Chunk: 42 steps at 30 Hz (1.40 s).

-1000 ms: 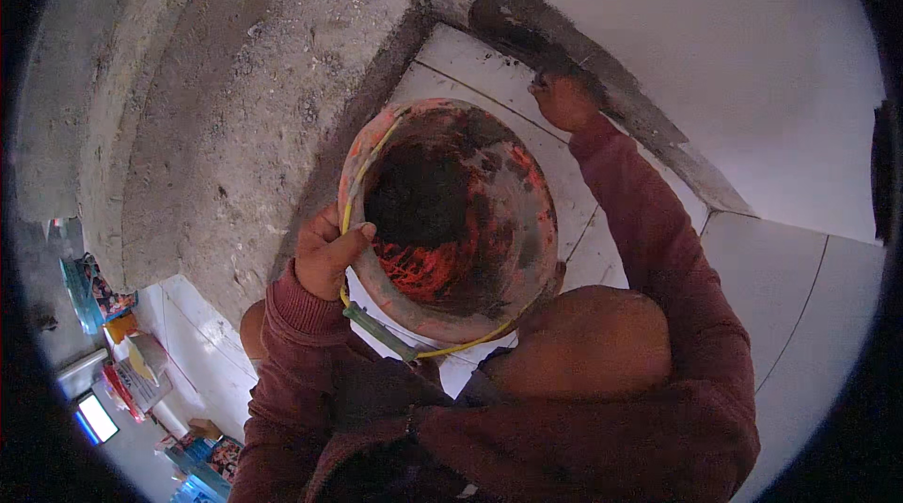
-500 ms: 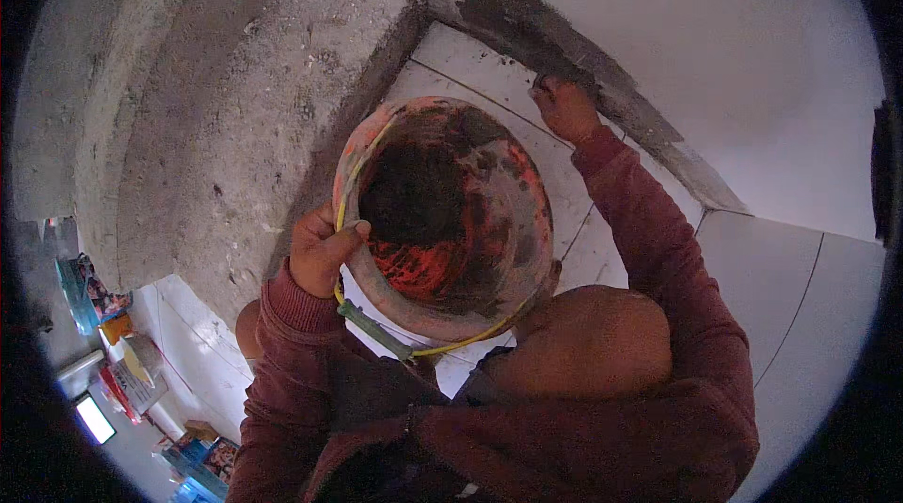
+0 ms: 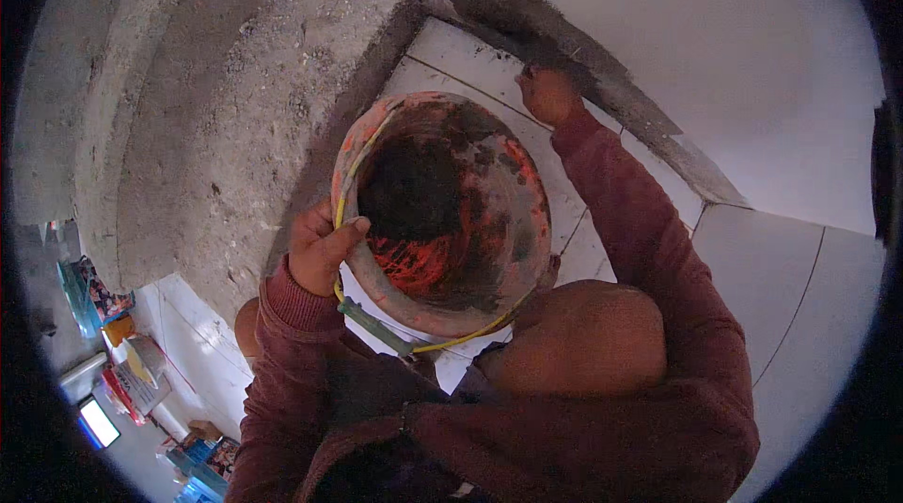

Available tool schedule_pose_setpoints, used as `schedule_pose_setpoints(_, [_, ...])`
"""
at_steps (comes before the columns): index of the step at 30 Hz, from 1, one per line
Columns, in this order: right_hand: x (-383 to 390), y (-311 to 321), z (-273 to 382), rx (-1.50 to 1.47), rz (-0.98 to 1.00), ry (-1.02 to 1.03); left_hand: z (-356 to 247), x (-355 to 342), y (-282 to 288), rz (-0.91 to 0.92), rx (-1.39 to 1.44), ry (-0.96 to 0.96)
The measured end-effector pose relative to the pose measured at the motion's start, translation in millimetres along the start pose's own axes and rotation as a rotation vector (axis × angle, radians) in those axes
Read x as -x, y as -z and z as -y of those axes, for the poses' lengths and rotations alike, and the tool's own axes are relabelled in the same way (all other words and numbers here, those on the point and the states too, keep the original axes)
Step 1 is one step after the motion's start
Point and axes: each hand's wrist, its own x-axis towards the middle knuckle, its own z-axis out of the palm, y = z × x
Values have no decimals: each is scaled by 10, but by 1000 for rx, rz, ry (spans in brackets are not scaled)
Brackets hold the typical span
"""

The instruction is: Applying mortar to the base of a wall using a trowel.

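My left hand (image 3: 320, 244) is closed on the left rim of a red bucket (image 3: 517, 272), its thumb over the edge. Grey cement crusts the bucket, and dark mortar (image 3: 409, 183) lies inside it. A yellow wire handle with a green grip (image 3: 374, 326) hangs along the near side. At the foot of the wall, my right hand (image 3: 553, 96) is closed beside a dark band of mortar (image 3: 527, 18). What its fingers hold, if anything, is hidden.
Rough concrete steps (image 3: 254, 127) rise on the left. White floor tiles (image 3: 442, 61) with dark crumbs run below the white wall (image 3: 734, 61). My bare knee (image 3: 583, 338) is close to the bucket. Boxes and packages (image 3: 136, 371) stand far lower left.
My right hand has moved slightly left and up along the base of the wall. My left hand keeps its hold on the bucket rim.
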Motion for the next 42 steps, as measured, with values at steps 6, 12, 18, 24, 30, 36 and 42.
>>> schedule_pose_setpoints(6, [193, 460, 517, -175, -371, 36, 25, 26, 0, -90, 35, 10])
schedule_pose_setpoints(12, [79, 262, -175, -363, -173, 33, 141, 35, 81, -93, 10, 31])
schedule_pose_setpoints(18, [319, 331, -23, -240, -315, 135, 37, 64, 24, -79, 46, 20])
schedule_pose_setpoints(24, [46, 170, 211, 51, -56, 26, 52, 55, -2, -103, 14, 17])
schedule_pose_setpoints(30, [146, 487, 439, -189, -229, 40, 59, 55, 33, -96, 17, 0])
schedule_pose_setpoints(36, [362, 169, -51, -34, -218, 24, 77, -8, 22, -78, 64, 28])
schedule_pose_setpoints(42, [692, 595, -208, -574, -226, 18, -9, 16, -30, -94, 25, 2])
